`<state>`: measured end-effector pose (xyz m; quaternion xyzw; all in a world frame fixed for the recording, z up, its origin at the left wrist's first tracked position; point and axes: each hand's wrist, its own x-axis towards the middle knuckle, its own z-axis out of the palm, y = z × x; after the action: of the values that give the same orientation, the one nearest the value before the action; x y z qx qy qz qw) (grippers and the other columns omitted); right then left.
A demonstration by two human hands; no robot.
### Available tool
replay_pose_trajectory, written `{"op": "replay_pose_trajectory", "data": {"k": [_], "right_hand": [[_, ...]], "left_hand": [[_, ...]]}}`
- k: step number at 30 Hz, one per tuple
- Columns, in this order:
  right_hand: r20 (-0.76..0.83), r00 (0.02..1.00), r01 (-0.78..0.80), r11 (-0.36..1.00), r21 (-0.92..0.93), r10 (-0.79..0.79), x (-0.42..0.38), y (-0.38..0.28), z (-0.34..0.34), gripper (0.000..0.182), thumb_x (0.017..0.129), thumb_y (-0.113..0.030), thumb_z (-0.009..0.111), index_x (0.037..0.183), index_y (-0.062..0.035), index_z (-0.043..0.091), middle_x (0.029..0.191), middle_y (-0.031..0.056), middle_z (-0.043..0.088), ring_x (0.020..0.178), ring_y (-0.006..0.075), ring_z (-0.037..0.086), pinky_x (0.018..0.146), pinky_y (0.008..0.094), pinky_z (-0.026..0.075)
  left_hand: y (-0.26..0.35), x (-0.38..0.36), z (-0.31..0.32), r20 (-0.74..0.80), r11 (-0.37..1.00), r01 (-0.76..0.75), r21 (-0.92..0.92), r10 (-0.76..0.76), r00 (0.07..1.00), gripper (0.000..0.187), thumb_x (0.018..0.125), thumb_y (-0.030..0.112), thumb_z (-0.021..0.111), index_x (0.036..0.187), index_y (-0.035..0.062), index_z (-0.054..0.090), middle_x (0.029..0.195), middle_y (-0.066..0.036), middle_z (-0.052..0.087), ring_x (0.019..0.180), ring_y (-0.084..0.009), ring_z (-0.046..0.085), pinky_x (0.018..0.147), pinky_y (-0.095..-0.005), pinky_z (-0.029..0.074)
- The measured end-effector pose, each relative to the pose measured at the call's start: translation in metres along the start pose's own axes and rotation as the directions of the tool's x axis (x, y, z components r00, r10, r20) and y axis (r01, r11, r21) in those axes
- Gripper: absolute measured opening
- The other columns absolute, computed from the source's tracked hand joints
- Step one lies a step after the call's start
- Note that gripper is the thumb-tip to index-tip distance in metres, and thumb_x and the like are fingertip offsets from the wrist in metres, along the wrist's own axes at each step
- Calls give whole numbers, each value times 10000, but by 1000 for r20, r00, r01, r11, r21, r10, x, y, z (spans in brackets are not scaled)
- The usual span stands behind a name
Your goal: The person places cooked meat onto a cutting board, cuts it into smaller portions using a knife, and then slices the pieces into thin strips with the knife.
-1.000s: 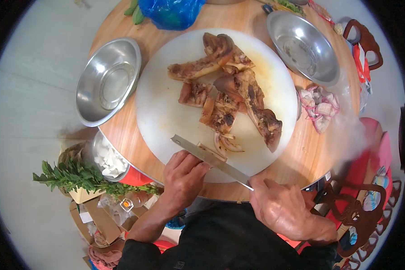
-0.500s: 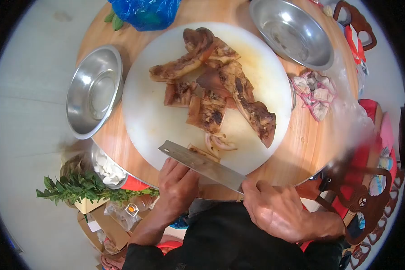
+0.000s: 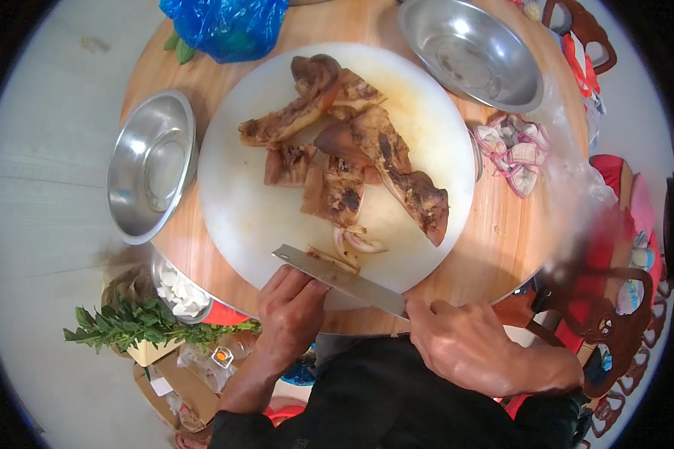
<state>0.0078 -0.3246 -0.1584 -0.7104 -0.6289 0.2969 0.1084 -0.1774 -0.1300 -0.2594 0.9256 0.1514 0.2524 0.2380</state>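
Note:
My right hand (image 3: 464, 340) is wrapped round the handle end of a cleaver (image 3: 344, 283). Its broad blade slants across the near part of a round white cutting board (image 3: 225, 202). Curled fingers of my left hand (image 3: 290, 310) press close to the near side of the blade by its tip; what lies under them is hidden. A thin cut strip of meat (image 3: 329, 258) lies just beyond the blade, and curled pale slices (image 3: 359, 242) are a little farther off. Several browned chunks of cooked meat (image 3: 337, 194) with dark patches cover the middle and far part of the board.
Steel basins stand left (image 3: 153, 165) and far right (image 3: 472, 56) of the board. A blue plastic bag (image 3: 228, 26) sits at the back. Right of the board lies a crumpled pink-edged cloth (image 3: 517, 150). Below the table's left edge are leafy greens (image 3: 142, 322) and a bowl of white pieces (image 3: 180, 292).
The cleaver has slid slightly to the right relative to the board. My left hand stays at the same spot by the blade. The whole view has shifted a little.

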Motion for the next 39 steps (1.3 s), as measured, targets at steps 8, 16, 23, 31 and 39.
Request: {"op": "replay_pose_trajectory", "data": {"k": [8,16,23,31,39], "right_hand": [[33,999,-43,999,-2,43,27,-8,1,216,925,-49,648,1089,78,589,751,207,729,644,351,773,557,470,619],[-138,989,50,996,-74,-60,57,-12,22,233,918,-48,649,1095,87,583,742,200,746,689,372,787,603,458,632],[48,991,-115,981,-156,124,7,-15,3,267,922,-72,649,1129,86,591,713,189,731,687,369,783,607,457,631],[-164,984,47,993,-106,-64,48,-4,27,325,935,-77,648,1199,103,589,722,210,719,637,373,760,603,485,630],[-48,993,-114,992,-58,112,-26,12,2,211,981,-45,641,1158,49,579,735,208,705,619,417,726,561,510,584]], "left_hand": [[-4,0,-5,40,999,4,-37,-2,999,303,687,-97,706,952,36,770,1005,-106,756,879,-307,727,744,-413,599],[3,1,-1,-21,1000,13,-1,-13,1000,342,690,-87,723,993,50,804,1018,-108,773,916,-313,749,772,-415,617],[-3,-3,1,-34,998,33,-62,-35,999,312,697,-83,746,970,58,799,1019,-104,775,903,-303,748,766,-405,612],[-2,-3,4,-33,998,25,-61,-27,999,289,713,-81,759,958,67,800,979,-94,766,889,-305,745,757,-400,610],[-5,-9,5,-55,992,65,-104,-71,996,228,783,-22,841,987,70,798,1017,-121,784,960,-327,760,799,-416,627]]}}
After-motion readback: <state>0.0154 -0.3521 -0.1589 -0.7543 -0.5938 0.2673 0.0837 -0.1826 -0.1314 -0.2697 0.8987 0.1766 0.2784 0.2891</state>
